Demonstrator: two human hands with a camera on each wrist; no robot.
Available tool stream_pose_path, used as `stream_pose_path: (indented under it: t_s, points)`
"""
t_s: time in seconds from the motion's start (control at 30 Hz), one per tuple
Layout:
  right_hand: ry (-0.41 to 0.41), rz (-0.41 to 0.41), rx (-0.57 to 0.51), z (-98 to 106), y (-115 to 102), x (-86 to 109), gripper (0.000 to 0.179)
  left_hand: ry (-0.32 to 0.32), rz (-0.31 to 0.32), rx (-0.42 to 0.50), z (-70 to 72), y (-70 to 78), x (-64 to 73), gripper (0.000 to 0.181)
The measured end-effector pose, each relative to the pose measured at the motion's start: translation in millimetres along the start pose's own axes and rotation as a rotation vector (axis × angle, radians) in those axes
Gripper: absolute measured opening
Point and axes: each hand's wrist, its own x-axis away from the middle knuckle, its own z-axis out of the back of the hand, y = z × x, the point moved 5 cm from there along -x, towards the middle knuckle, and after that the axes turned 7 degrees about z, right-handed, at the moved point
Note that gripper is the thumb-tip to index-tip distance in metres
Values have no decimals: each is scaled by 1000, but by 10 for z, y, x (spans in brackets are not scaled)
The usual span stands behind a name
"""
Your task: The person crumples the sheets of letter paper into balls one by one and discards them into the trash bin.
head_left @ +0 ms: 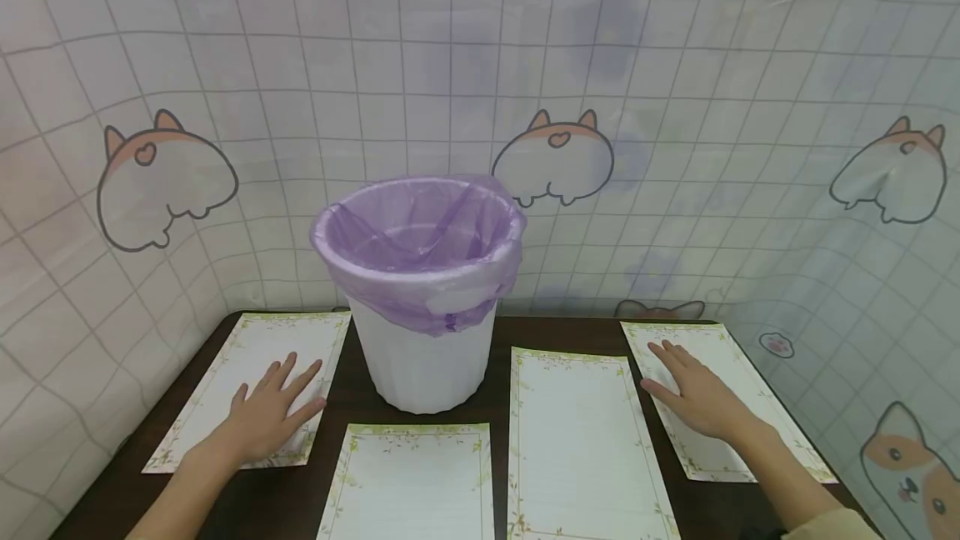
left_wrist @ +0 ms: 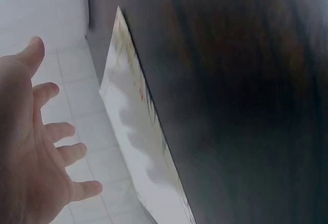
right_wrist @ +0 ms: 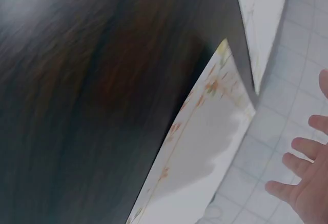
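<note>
My left hand [head_left: 264, 417], fingers spread, is over the left sheet of paper [head_left: 217, 390], which has a printed leafy border. In the left wrist view the same hand [left_wrist: 38, 152] is raised off the sheet [left_wrist: 138, 147] and casts a shadow on it. On the other side, my right hand [head_left: 697, 394] is stretched out over the right sheet [head_left: 750, 407], palm down and holding nothing. The right wrist view shows that hand [right_wrist: 307, 172] apart from its sheet [right_wrist: 195, 147], again with a shadow below.
A white bin [head_left: 427, 357] lined with a purple bag [head_left: 420, 290] stands at the back, left of centre. Two more bordered sheets lie in front, a middle one [head_left: 412, 482] and a longer one [head_left: 581, 440]. Gridded, cartoon-printed cloth [head_left: 712, 190] surrounds the dark table [head_left: 502, 373].
</note>
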Motion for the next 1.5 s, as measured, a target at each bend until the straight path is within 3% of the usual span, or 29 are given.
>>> stream_pose_path:
  t_s: [0.3,0.77,1.27,1.5]
  points:
    - [-3,18,-43,-101,-120,-140,69,-44,-58,5,-134,319,43,66]
    - [-74,36,-112,-315,-292,-357,73,-209,-124,25,-304,855,180,65]
    - [-145,25,-135,-440,-258,-485,81,-223,-324,41,-345,1569,264,61]
    - [-163,24,-141,-478,-207,-551,85,-274,-421,52,-574,1848,260,62]
